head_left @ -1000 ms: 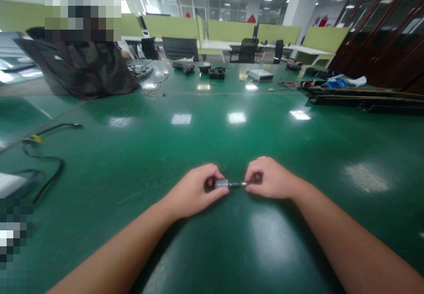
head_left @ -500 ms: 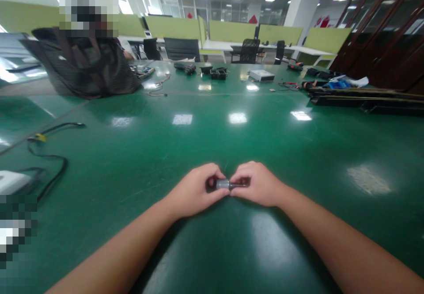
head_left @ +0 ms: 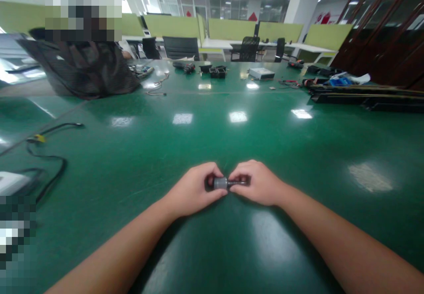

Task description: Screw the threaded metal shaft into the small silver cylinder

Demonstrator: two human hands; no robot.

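Note:
My left hand (head_left: 190,190) is closed around a small grey cylinder (head_left: 220,183), its thumb in front and fingers behind. The cylinder's left end looks dark and lies partly inside the hand. From its right side a thin dark rod (head_left: 238,182) points right, pinched between the thumb and fingers of my right hand (head_left: 260,183). Both pieces lie in one line, level, low over the green tabletop (head_left: 212,143). Whether they are joined or merely meet end to end, I cannot tell. The fingertips of my two hands are close together, a narrow gap between them.
A large dark bag (head_left: 89,70) stands at the far left. A black cable (head_left: 62,161) runs along the left side. Black parts (head_left: 217,71) and a silver box (head_left: 261,73) lie along the back. Long black strips (head_left: 371,97) are stacked at the far right.
My left hand has shifted slightly left with the grey cylinder, so the gap between the fingertips is a bit wider. My right hand has barely moved.

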